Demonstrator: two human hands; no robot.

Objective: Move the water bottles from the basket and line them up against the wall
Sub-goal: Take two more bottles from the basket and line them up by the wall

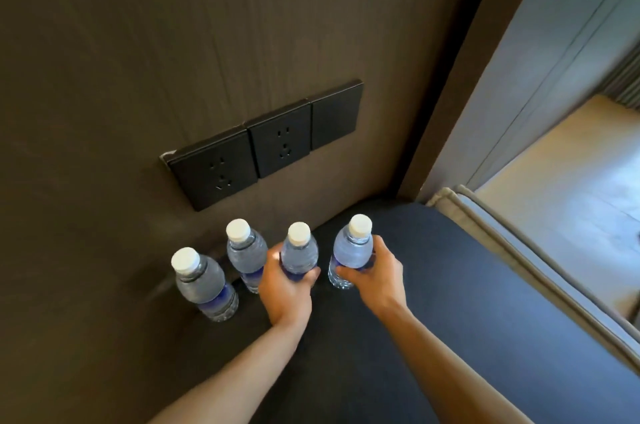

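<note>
Several clear water bottles with white caps and blue labels stand upright on a dark counter (450, 285) along the brown wall (138, 59). The leftmost bottle (202, 285) and the second bottle (246, 255) stand free beside the wall. My left hand (285, 288) is wrapped around the lower body of the third bottle (299, 252). My right hand (375, 273) grips the fourth bottle (351, 250) from its right side. Both held bottles are upright, their bases at the counter. The basket is out of view.
A row of black wall sockets (266, 143) sits on the wall just above the bottles. The counter's right edge (526, 271) has a grey trim, with a light floor (568, 188) below. A wall corner (446, 111) rises behind the fourth bottle.
</note>
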